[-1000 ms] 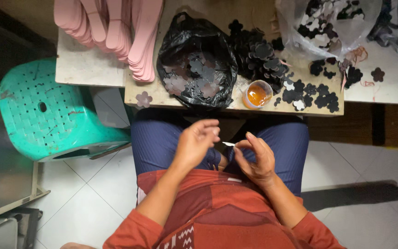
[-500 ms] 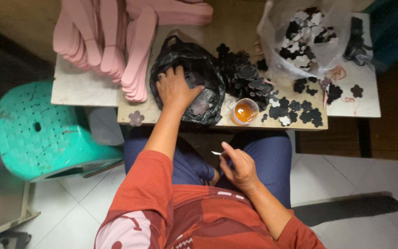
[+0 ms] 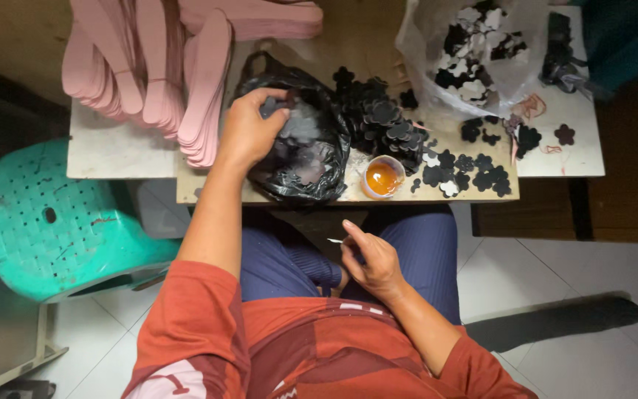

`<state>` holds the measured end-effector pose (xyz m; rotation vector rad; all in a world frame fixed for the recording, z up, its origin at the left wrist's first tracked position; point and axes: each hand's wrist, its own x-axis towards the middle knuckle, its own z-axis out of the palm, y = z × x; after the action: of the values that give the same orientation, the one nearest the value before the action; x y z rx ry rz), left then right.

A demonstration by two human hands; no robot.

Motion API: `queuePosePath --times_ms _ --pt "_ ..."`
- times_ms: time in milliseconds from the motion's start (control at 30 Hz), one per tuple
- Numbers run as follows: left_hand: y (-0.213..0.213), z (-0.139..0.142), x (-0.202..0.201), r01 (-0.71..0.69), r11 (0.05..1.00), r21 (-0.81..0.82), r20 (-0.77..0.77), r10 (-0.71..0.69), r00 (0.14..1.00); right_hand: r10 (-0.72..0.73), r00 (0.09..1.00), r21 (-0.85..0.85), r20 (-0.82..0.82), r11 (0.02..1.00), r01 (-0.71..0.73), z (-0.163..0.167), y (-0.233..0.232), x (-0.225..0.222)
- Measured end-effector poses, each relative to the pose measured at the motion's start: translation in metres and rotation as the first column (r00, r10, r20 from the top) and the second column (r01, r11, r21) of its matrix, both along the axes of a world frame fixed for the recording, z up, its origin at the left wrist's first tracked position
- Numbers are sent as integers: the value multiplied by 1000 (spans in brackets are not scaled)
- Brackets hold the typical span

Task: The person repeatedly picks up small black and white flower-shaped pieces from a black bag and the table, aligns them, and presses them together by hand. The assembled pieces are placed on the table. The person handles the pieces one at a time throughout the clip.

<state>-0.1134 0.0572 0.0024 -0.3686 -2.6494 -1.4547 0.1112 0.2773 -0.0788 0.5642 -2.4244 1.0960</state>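
View: a single head camera, worn by the seated person
Direction: looks almost straight down over the chest and lap onto the bench [image 3: 112,151]
Landmark: the black bag [image 3: 300,140] sits just above the frame's middle
Distance: close; the red sleeves below the bag fill the lower edge, the bench beyond it spans the upper half
Edges: left of the bag a green stool [image 3: 53,222], right of the bag a clear bag [image 3: 474,52], below it white floor tiles [image 3: 548,273]
Shared view: none, there is only this one view
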Motion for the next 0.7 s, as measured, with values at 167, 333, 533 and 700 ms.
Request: queuePosePath --times_ms 167,333,533,700 --pt "-16 -16 13 -280 931 -236 -225 228 947 -28 999 7 -21 1000 28 -2 1 0" --pt "5 -27 34 -230 935 -271 -256 160 953 -41 999 -19 18 999 41 -5 -1 -1" --pt "36 -33 47 -189 913 -362 -232 108 967 -38 999 -21 2 999 38 -7 0 0" --pt "40 -41 45 -204 901 -382 -183 142 973 -41 999 -27 13 999 42 -6 1 1"
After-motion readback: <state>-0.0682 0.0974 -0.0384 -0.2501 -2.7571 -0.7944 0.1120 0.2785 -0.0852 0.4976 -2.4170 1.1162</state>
